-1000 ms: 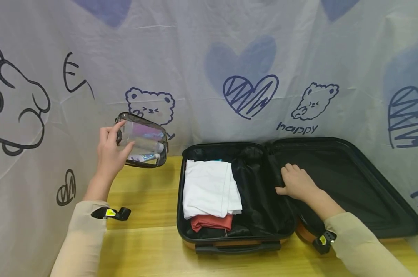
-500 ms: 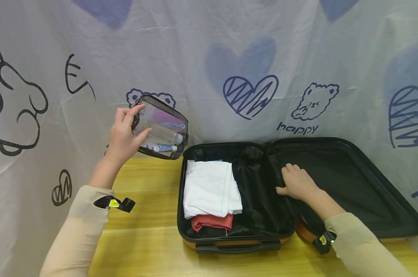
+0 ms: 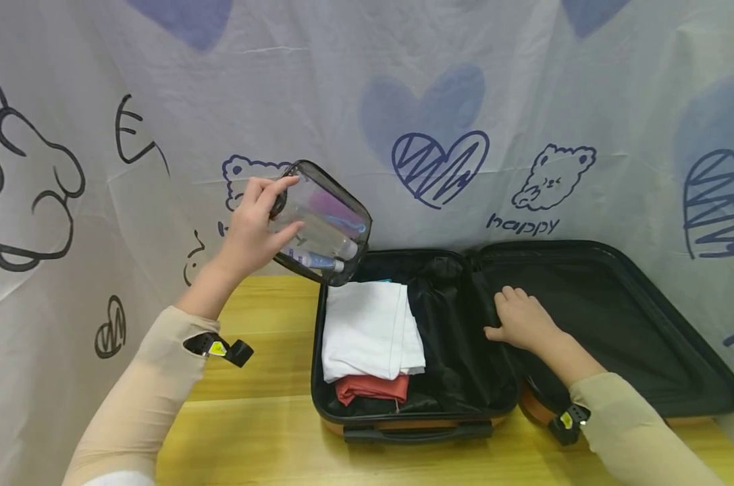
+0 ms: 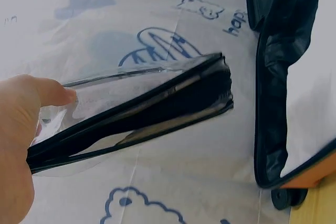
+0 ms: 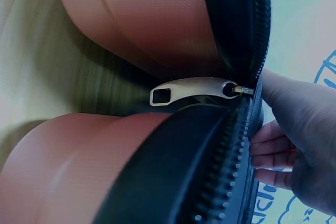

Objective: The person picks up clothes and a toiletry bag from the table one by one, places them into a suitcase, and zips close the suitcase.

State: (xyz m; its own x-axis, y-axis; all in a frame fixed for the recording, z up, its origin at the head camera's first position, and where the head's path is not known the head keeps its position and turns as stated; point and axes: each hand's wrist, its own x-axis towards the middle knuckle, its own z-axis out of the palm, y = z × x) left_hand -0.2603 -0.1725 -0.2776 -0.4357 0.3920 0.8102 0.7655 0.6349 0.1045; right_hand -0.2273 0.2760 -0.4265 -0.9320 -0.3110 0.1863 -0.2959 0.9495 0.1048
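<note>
My left hand [image 3: 254, 229] grips one end of a clear toiletry bag [image 3: 325, 196] with black trim, thumb and fingers on either side. The bag hangs tilted above the back left corner of the open suitcase [image 3: 424, 420]. Through its wall show a toothpaste tube [image 3: 318, 262], a clear bottle with a white cap [image 3: 342, 247], a blue toothbrush and something purple. Folded white cloth [image 3: 367, 331] lies over red cloth [image 3: 373, 389] in the suitcase's left part. My right hand [image 3: 525, 320] rests on the hinge side between base and lid, fingers relaxed against the edge [image 5: 315, 140].
The suitcase lid [image 3: 610, 324] lies folded open to the right. A metal zipper pull [image 5: 194, 87] hangs between the two orange shells. The wooden table [image 3: 251, 425] extends left of the suitcase, and a printed curtain [image 3: 342, 101] stands behind.
My left hand has carried the toiletry bag rightward, first rising, from over the table to the suitcase's back left corner, tilting it further. The right hand has stayed in place.
</note>
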